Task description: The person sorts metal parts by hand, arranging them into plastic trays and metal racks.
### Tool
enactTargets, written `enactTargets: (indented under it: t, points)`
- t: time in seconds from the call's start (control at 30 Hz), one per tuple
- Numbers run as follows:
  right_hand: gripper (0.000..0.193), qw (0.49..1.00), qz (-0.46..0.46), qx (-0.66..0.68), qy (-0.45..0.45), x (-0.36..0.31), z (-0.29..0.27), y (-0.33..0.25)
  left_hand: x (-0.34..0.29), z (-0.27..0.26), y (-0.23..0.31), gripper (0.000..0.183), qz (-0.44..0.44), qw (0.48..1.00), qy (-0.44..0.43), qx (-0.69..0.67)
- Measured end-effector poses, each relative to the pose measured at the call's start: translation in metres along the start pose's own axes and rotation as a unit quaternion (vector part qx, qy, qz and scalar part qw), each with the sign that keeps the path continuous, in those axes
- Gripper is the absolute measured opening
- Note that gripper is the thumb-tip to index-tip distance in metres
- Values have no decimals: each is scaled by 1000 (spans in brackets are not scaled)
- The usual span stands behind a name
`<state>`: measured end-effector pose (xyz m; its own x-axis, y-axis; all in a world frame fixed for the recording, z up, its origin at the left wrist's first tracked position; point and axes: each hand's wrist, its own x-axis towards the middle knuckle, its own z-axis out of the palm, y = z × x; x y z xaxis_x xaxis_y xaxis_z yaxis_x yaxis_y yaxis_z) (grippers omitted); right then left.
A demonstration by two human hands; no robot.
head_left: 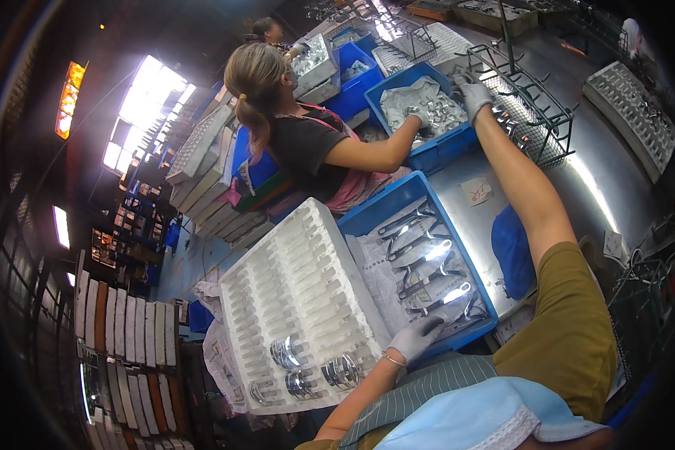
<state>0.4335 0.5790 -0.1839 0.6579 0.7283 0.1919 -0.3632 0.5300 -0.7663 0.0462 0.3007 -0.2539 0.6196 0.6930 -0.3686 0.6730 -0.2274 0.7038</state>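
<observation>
I've my pale-gloved left hand [418, 339] at the blue plastic crate [469, 259], near corner; curved chrome metal parts [435, 250] lie inside; pale-gloved right hand [471, 95] well beyond it. Fingers [432, 325] spread or pinching? Can't tell.

A co-worker [300, 142] in a dark top and pink apron is beside stacked trays [202, 161], with another person [268, 31] beyond. A paper slip [476, 192] and slotted tray [630, 116] lie on the metal worktop [606, 184]. Leftward: bright windows [148, 101], a lamp [61, 227], racked panels [127, 322].
</observation>
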Motion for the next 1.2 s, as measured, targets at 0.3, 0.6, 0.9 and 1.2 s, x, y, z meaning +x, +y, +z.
enactTargets:
  t: [0.3, 0.6, 0.9, 1.2]
  points:
    - [31, 980, 71, -47, 178, 25, -1, 13, -1, 1, -2, 33, -19, 1000, 1, -8]
    - [54, 858, 102, -462, 202, 99, -39, 35, -1, 4, -4, 33, -27, 1000, -9, 6]
    - [30, 974, 0, -169, -152, -37, 49, -11, -4, 0, -11, 31, -6, 999, -19, -36]
    - [32, 879, 324, -302, -173, -298, -73, -97, 0, 2, 3, 27, 12, 999, -39, -32]
